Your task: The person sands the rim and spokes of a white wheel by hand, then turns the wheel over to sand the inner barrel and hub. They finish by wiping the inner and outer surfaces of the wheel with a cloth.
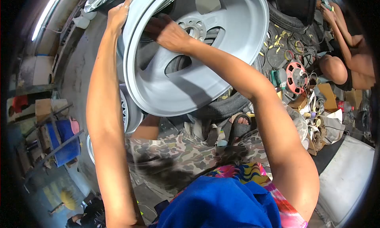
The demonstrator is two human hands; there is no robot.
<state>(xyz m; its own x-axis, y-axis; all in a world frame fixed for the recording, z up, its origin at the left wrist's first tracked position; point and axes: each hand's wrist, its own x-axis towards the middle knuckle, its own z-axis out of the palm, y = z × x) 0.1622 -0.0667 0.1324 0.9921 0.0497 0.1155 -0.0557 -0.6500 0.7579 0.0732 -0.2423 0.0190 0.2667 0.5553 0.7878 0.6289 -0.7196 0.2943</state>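
A grey alloy wheel rim (237, 65) is tilted up in front of me, its open barrel facing me. My left hand (120, 15) is closed on the rim's outer edge at the upper left. Inside the barrel, my right hand (171, 34) reaches to the left across the spokes, close to the hub (194, 29). Its fingers are dark with shadow and blurred, so whether they hold anything cannot be made out. Below the rim lies a black tire (233, 108), partly covered by it.
Another wheel (134, 113) lies at lower left. On the right are a red cord reel (296, 77), a green power tool (280, 78), cables and cardboard scraps. Another person's hands (327, 14) work at upper right. A blue bin (63, 143) stands far left.
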